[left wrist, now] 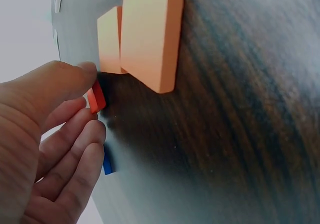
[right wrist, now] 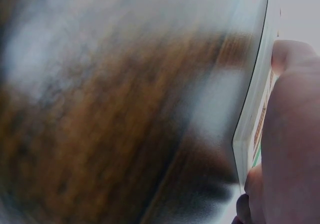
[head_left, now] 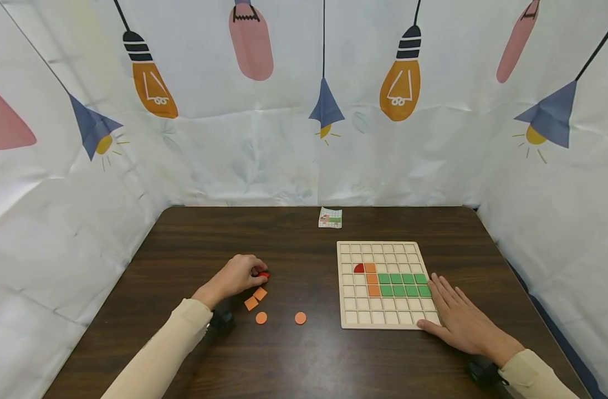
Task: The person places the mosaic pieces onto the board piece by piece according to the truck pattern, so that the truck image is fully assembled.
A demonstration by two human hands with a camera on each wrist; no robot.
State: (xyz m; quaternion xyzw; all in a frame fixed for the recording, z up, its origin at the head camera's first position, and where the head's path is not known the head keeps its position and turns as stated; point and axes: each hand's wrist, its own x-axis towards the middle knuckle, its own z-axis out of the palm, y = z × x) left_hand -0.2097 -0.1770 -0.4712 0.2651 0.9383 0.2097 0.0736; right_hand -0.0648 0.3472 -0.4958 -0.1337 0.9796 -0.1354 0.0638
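Observation:
In the head view, my left hand (head_left: 240, 275) pinches a small red piece (head_left: 264, 274) at table level, thumb on one side and fingertips on the other. The left wrist view shows the red piece (left wrist: 96, 97) edge-on; its full outline is hidden. Behind those fingers, part of a blue piece (left wrist: 107, 165) shows. Two orange square tiles (left wrist: 145, 38) lie close by. My right hand (head_left: 460, 316) rests with straight fingers along the right edge of a pale gridded board (head_left: 350, 305). That board holds a red rounded piece (head_left: 359, 268), orange squares (head_left: 372, 279) and green squares (head_left: 397, 290).
Two orange discs, a left disc (head_left: 261, 317) and a right disc (head_left: 300, 317), lie between the left hand and the board. A small printed card (head_left: 330, 218) lies at the far edge of the dark wooden table (head_left: 304, 366). Patterned white cloth (head_left: 284, 149) hangs around it.

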